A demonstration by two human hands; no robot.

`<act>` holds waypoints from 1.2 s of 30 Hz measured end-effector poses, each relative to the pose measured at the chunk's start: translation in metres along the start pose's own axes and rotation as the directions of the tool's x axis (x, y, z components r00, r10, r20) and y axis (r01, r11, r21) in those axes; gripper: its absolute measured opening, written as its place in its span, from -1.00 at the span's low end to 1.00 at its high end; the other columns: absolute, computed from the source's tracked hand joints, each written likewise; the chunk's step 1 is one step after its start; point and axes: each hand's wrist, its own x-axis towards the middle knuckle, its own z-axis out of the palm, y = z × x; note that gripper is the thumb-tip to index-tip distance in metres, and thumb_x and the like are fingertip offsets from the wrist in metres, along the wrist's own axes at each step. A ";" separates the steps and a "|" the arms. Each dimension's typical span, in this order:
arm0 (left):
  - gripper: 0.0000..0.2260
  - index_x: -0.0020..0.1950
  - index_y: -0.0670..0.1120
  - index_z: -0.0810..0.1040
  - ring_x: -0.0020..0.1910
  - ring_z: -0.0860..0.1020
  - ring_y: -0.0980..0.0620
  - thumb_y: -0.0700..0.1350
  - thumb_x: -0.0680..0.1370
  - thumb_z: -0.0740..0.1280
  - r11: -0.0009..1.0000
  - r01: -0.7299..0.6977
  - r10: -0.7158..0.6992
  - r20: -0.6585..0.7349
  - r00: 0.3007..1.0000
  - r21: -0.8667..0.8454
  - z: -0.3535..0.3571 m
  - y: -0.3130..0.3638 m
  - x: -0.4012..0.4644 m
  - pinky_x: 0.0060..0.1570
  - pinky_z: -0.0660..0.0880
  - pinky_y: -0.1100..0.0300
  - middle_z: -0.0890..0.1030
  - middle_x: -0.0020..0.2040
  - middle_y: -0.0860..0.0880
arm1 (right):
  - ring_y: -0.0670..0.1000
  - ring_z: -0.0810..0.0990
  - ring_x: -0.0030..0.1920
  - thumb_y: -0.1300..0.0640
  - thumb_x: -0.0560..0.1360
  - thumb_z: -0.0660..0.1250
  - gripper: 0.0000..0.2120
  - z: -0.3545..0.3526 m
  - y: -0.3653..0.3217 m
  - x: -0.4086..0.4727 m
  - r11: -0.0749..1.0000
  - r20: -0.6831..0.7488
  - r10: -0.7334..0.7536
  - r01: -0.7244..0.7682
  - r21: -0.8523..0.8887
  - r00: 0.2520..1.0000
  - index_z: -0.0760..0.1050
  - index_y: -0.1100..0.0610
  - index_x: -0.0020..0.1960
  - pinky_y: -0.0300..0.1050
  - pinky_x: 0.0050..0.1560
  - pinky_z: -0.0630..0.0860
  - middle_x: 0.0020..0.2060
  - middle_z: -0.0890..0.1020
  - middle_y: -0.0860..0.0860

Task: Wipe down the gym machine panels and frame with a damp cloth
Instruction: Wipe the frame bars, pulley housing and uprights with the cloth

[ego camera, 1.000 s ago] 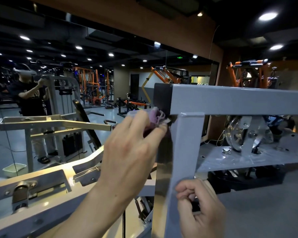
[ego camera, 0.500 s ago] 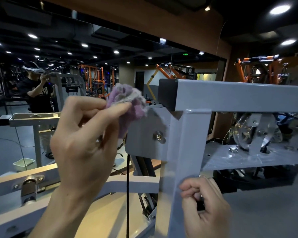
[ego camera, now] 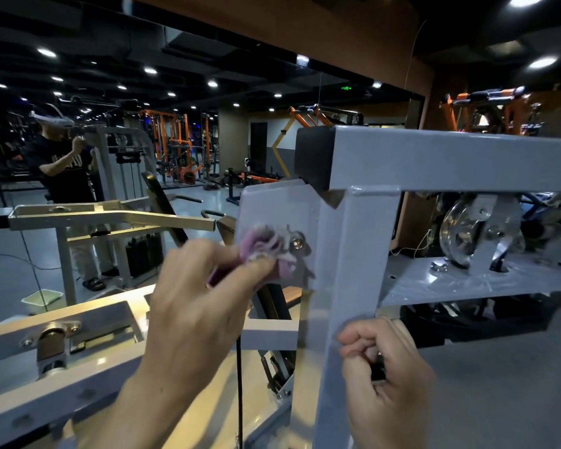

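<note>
A grey gym machine frame fills the right half: a vertical post [ego camera: 353, 270] under a horizontal top beam [ego camera: 450, 157]. A flat grey side panel [ego camera: 272, 209] with a steel bolt [ego camera: 297, 244] sticks out left of the post. My left hand [ego camera: 201, 306] grips a bunched purple and white cloth [ego camera: 266, 251] and presses it on that panel just left of the bolt. My right hand [ego camera: 382, 374] is curled round the post's right edge, lower down, with a small dark object between its fingers.
A cream lever arm [ego camera: 62, 367] of the machine runs across the lower left. A black cable [ego camera: 239, 384] hangs below the panel. Pulleys [ego camera: 476, 231] sit on a grey shelf behind the frame. The wall mirror reflects a person [ego camera: 62, 163] and a green basin [ego camera: 41, 299] on the floor.
My left hand lifted the cloth off the corner under the top beam, swung left and up, then came down onto the side panel beside the bolt. My right hand stayed on the post.
</note>
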 end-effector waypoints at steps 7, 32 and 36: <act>-0.66 0.05 -0.13 0.74 -0.19 0.50 -0.10 0.07 0.69 0.27 0.998 0.057 -0.058 -0.104 0.993 -0.011 -0.010 -0.006 0.034 -0.34 0.44 0.10 0.55 -0.06 -0.18 | -0.02 0.47 -0.28 0.18 0.31 0.18 -0.83 -0.003 -0.002 -0.002 0.999 0.021 0.026 -0.026 0.018 0.999 0.53 -0.01 -0.24 -0.18 -0.31 0.38 -0.29 0.52 -0.17; -0.88 0.12 -0.27 0.67 0.04 0.41 0.17 -0.27 0.61 0.45 0.973 0.209 -0.222 -0.146 0.964 -0.098 -0.012 -0.002 0.015 0.10 0.36 0.51 0.57 0.00 -0.16 | -0.04 0.46 -0.26 0.18 0.34 0.17 -0.83 0.000 -0.002 -0.005 0.998 0.002 0.052 -0.052 0.040 0.999 0.52 0.00 -0.24 -0.24 -0.29 0.36 -0.27 0.53 -0.17; -0.84 0.09 -0.28 0.70 -0.10 0.33 0.18 -0.21 0.58 0.48 0.971 0.224 -0.234 -0.137 0.962 -0.089 0.002 0.012 -0.003 -0.11 0.39 0.49 0.47 -0.08 -0.10 | -0.04 0.47 -0.25 0.19 0.33 0.17 -0.84 0.000 -0.002 -0.003 0.999 0.011 0.037 -0.037 0.034 0.999 0.51 0.01 -0.24 -0.19 -0.28 0.37 -0.27 0.53 -0.17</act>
